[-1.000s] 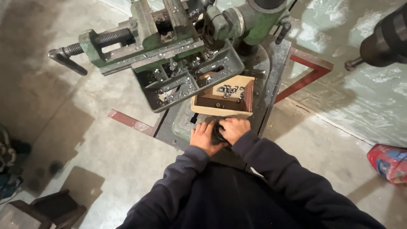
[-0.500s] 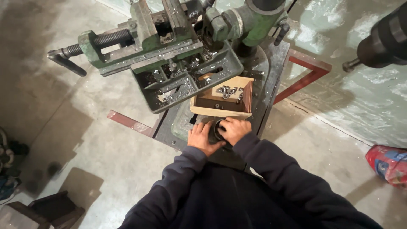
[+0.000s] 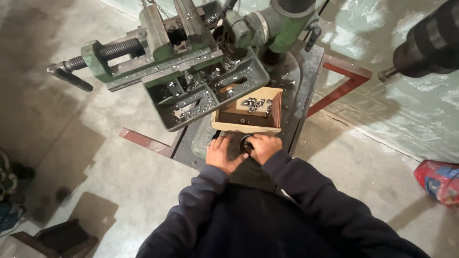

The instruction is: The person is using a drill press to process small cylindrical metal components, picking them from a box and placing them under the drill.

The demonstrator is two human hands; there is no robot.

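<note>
I've both hands low centre, left hand flat, right hand fingers curled round a dark ring below the wooden box

Both hands, left hand and right hand, are hemmed in ahead by the wooden box, which touches the tray under the vise. Bare floor lies open to the left; the red frame bars the right.
</note>
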